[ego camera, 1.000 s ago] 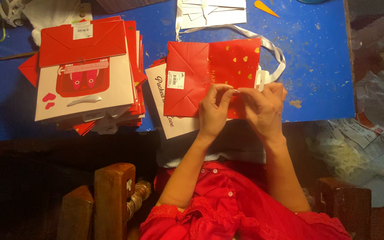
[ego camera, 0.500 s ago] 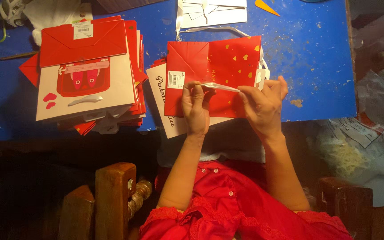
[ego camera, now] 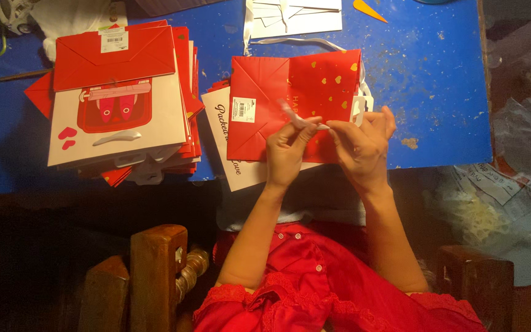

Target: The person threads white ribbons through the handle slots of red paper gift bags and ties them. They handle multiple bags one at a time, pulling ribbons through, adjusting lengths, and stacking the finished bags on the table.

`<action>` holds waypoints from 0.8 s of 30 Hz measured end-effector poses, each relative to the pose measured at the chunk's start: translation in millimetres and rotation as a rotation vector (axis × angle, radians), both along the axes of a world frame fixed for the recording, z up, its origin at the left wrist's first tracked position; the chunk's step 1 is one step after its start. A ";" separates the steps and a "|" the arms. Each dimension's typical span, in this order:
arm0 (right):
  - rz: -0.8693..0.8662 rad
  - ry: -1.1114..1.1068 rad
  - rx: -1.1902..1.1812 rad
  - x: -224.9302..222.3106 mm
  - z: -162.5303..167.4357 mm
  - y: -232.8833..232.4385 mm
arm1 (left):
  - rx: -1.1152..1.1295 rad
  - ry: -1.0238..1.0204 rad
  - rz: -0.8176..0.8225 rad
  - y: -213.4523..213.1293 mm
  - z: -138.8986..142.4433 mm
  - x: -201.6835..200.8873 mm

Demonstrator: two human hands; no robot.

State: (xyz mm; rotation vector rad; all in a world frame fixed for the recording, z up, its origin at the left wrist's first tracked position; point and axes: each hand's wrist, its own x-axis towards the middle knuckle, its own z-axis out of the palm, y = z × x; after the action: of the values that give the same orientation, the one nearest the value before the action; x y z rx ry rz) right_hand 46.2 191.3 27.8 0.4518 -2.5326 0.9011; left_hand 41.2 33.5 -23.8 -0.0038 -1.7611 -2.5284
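Note:
A flat red gift bag (ego camera: 278, 92) with gold hearts lies on the blue table (ego camera: 437, 92) in front of me. Over its lower edge, my left hand (ego camera: 285, 154) and my right hand (ego camera: 361, 144) pinch the two ends of a short white ribbon (ego camera: 296, 118) that stretches between them. Under the red bag lies a white bag with script lettering (ego camera: 222, 132). White ribbon handles (ego camera: 296, 42) stick out at the red bag's top.
A tall stack of red and white gift bags (ego camera: 118, 104) sits at the left. White paper pieces (ego camera: 296, 15) lie at the far edge. A wooden chair post (ego camera: 158, 270) stands below left, crumpled plastic (ego camera: 499, 203) at the right.
My left hand slid left along the ribbon, then came back toward the middle. The ribbon is now pulled taut between both hands, higher over the bag.

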 end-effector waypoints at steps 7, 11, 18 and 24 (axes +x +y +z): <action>0.000 0.005 -0.021 -0.1 -1.1 0.1 | 0.547 -0.042 0.059 -18.3 -23.5 -5.9; -0.007 0.006 -0.008 -0.9 -2.5 0.4 | 0.445 -0.014 0.048 -17.0 -24.3 -3.4; 0.017 -0.002 0.012 -2.6 -4.8 1.7 | 0.161 0.056 -0.273 -13.2 -15.3 3.4; -0.005 -0.009 0.030 -3.5 -5.0 1.4 | -0.089 0.014 -0.139 -1.6 1.7 1.7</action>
State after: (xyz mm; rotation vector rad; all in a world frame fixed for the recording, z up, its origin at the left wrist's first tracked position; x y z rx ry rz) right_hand 42.6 192.7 22.8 0.4516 -2.5572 0.8667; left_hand 42.9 31.9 -22.0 -0.1533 -1.9310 -2.5313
